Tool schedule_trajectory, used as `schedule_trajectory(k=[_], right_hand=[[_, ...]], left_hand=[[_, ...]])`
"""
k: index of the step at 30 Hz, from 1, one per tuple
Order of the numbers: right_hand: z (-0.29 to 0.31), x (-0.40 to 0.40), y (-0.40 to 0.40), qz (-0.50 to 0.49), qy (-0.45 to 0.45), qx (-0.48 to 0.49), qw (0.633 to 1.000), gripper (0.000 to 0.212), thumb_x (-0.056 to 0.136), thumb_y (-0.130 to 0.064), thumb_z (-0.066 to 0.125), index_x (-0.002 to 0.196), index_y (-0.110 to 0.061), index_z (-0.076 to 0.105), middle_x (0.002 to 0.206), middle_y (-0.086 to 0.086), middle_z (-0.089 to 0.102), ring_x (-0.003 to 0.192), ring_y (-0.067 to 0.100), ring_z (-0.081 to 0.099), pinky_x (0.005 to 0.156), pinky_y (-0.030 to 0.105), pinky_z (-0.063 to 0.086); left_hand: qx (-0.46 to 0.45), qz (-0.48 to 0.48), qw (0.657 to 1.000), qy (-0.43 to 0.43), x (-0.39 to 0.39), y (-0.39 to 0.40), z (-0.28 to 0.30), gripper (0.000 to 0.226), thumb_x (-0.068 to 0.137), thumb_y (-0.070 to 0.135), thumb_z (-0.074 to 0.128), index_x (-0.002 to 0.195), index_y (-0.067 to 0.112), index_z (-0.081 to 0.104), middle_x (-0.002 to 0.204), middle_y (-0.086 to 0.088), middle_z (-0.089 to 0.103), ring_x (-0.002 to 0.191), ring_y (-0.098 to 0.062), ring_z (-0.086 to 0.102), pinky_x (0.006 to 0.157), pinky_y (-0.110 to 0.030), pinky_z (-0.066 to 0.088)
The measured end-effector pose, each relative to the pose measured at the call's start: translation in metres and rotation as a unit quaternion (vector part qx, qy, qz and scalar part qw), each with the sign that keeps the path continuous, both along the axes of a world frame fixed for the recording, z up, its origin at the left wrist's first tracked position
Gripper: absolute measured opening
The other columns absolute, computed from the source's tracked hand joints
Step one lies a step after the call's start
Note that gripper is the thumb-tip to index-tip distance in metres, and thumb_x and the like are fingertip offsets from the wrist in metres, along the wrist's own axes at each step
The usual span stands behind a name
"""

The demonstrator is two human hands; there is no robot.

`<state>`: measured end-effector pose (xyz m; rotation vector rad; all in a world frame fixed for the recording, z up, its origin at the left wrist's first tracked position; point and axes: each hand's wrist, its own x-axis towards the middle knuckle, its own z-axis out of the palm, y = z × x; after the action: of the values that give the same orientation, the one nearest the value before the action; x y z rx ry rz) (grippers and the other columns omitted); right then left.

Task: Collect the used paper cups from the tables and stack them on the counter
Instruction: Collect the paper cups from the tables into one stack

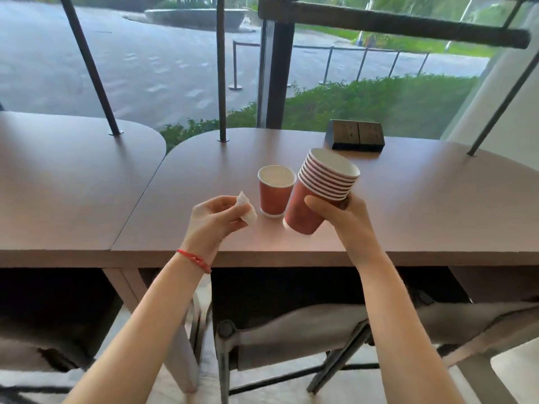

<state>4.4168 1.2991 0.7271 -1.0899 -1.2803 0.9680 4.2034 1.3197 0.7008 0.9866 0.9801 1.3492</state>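
Observation:
My right hand (341, 211) grips a stack of several nested red paper cups (318, 193), tilted with the rims up and to the right, just above the brown table (423, 205). A single red paper cup (275, 191) with a white inside stands upright on the table, right beside the stack's left side. My left hand (213, 217) hovers left of that cup and pinches a crumpled white tissue (246, 209) between thumb and fingers. A red string bracelet is on my left wrist.
A dark wooden box (355, 135) stands at the table's back edge. A second brown table (64, 182) adjoins on the left. Thin dark metal rods (221, 83) rise from both tables. Grey chairs (291, 336) are tucked below. A window lies beyond.

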Motion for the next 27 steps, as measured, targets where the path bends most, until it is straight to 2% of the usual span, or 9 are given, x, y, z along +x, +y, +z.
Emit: schedule_trajectory(k=[3, 7, 12, 14, 18, 22, 27], right_hand=[[0.019, -0.002, 0.028, 0.012, 0.007, 0.024, 1.0, 0.062, 0.06, -0.026, 0.076, 0.116, -0.007, 0.059, 0.1, 0.001, 0.069, 0.092, 0.008, 0.067, 0.073, 0.018, 0.051], [0.04, -0.009, 0.059, 0.012, 0.007, 0.044, 0.999, 0.045, 0.067, -0.013, 0.079, 0.109, -0.012, 0.061, 0.098, 0.002, 0.069, 0.093, 0.013, 0.066, 0.078, 0.025, 0.053], [0.051, -0.024, 0.09, 0.001, -0.004, 0.075, 0.997, 0.048, 0.07, -0.01, 0.077, 0.114, -0.007, 0.058, 0.102, 0.005, 0.068, 0.097, 0.016, 0.065, 0.081, 0.029, 0.053], [0.048, -0.029, 0.098, -0.005, -0.035, 0.073, 0.997, 0.05, 0.07, -0.009, 0.079, 0.115, -0.009, 0.056, 0.103, 0.004, 0.068, 0.096, 0.012, 0.066, 0.077, 0.024, 0.053], [0.025, -0.035, 0.109, -0.019, -0.073, 0.046, 0.996, 0.058, 0.068, -0.015, 0.081, 0.118, -0.007, 0.054, 0.108, 0.008, 0.067, 0.1, 0.018, 0.065, 0.082, 0.032, 0.054], [0.005, -0.038, 0.113, -0.044, -0.097, 0.018, 0.994, 0.062, 0.065, -0.024, 0.083, 0.118, -0.007, 0.056, 0.108, 0.005, 0.067, 0.102, 0.016, 0.063, 0.083, 0.029, 0.052], [-0.019, -0.039, 0.114, -0.044, -0.099, 0.001, 0.994, 0.06, 0.064, -0.022, 0.084, 0.114, -0.01, 0.053, 0.108, 0.004, 0.065, 0.1, 0.016, 0.062, 0.084, 0.031, 0.052]], left_hand=[[0.008, 0.014, 1.0, -0.001, -0.005, 0.02, 0.008, 0.003, 0.077, 0.003, 0.067, 0.076, 0.006, 0.068, 0.064, 0.001, 0.07, 0.064, -0.012, 0.068, 0.059, -0.019, 0.054], [0.011, 0.019, 1.0, 0.002, -0.013, 0.038, 0.012, 0.002, 0.079, 0.002, 0.066, 0.079, 0.004, 0.067, 0.062, 0.002, 0.07, 0.062, -0.012, 0.067, 0.059, -0.02, 0.055], [0.004, 0.018, 1.0, -0.005, -0.021, 0.05, 0.01, 0.003, 0.079, -0.002, 0.064, 0.078, 0.001, 0.065, 0.062, -0.001, 0.068, 0.059, -0.011, 0.066, 0.057, -0.02, 0.055], [0.003, 0.017, 1.0, -0.001, -0.023, 0.052, 0.009, 0.003, 0.079, -0.002, 0.065, 0.078, 0.001, 0.065, 0.065, -0.004, 0.067, 0.06, -0.011, 0.066, 0.058, -0.02, 0.055], [-0.001, 0.009, 1.0, 0.005, -0.027, 0.051, 0.003, 0.004, 0.078, -0.001, 0.065, 0.077, 0.002, 0.066, 0.065, -0.004, 0.067, 0.061, -0.011, 0.066, 0.058, -0.019, 0.055], [-0.007, 0.003, 1.0, 0.005, -0.031, 0.052, -0.002, 0.002, 0.079, -0.001, 0.065, 0.08, 0.0, 0.066, 0.073, -0.011, 0.065, 0.062, -0.012, 0.066, 0.059, -0.02, 0.055], [-0.018, 0.004, 1.0, 0.003, -0.032, 0.051, -0.006, 0.002, 0.078, -0.001, 0.066, 0.078, 0.001, 0.066, 0.071, -0.009, 0.066, 0.063, -0.012, 0.067, 0.059, -0.02, 0.054]])
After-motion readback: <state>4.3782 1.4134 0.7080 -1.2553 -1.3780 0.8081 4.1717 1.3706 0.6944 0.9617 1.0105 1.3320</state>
